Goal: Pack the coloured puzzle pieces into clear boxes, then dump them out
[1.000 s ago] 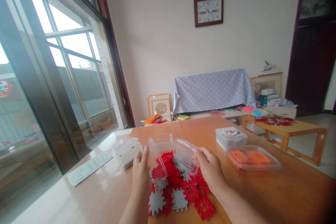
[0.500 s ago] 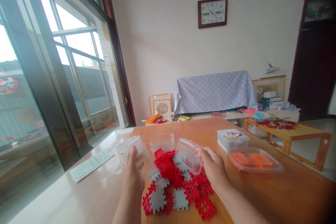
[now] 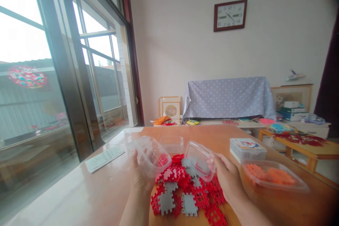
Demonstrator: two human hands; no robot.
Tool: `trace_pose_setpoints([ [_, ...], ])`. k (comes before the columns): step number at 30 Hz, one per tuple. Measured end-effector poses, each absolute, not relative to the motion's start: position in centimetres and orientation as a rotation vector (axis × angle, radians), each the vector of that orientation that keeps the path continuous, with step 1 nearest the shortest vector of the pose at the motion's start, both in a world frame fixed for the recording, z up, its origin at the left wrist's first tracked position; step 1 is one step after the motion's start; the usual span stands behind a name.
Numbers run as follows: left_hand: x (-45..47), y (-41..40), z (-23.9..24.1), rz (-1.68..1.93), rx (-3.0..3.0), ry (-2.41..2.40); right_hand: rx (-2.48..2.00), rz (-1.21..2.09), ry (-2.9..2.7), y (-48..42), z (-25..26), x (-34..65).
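My left hand is closed on a clear plastic container, tilted so that its opening faces right. In my right hand is a clear plastic lid or shallow container, gripped by its right edge and tilted; I cannot tell which of the two it is. Both are held above a pile of red interlocking plastic pieces and grey ones on the table. Behind the pile stands another clear plastic container.
On the right of the wooden table are a clear tray with orange pieces and a white lidded box. A printed paper lies at the left. Windows line the left side; a cloth-covered object stands by the far wall.
My view has swung left, so the scene sits further right. The container in my left hand has turned, its rim now towards the right hand's piece. Both hands keep their hold.
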State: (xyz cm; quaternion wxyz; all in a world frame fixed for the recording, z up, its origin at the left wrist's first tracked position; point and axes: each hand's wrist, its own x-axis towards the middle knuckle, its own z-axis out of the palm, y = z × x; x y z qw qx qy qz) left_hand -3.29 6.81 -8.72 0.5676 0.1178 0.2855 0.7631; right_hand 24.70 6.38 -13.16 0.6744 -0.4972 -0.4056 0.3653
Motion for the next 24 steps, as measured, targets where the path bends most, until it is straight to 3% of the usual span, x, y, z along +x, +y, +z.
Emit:
trace_pose_setpoints([
  [24,-2.9,8.5,-11.2,1.726,0.144,0.768,-1.083,0.78,-0.873,7.1,-14.1,25.2],
])
